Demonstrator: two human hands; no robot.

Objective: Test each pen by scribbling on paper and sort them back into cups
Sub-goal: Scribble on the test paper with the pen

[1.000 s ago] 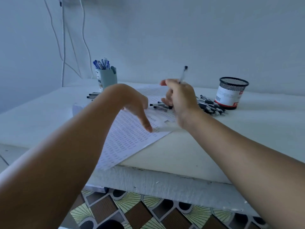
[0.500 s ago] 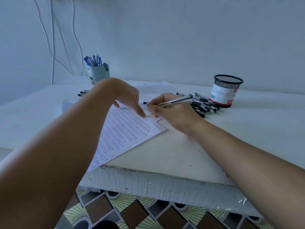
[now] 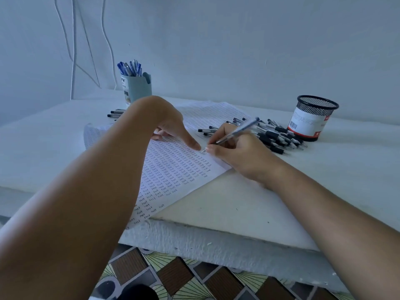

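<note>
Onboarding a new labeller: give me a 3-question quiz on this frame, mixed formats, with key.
1. True or false: the right hand holds a pen with its tip on the paper.
2. Multiple choice: where do the blue-capped pens stand? A) in the black mesh cup B) in the grey cup C) loose on the paper
3. Fill in: the pile of loose pens lies beside the ____ cup.

Key: 1 true; 2 B; 3 black mesh. Bonus: the left hand presses on the paper, holding no pen.
</note>
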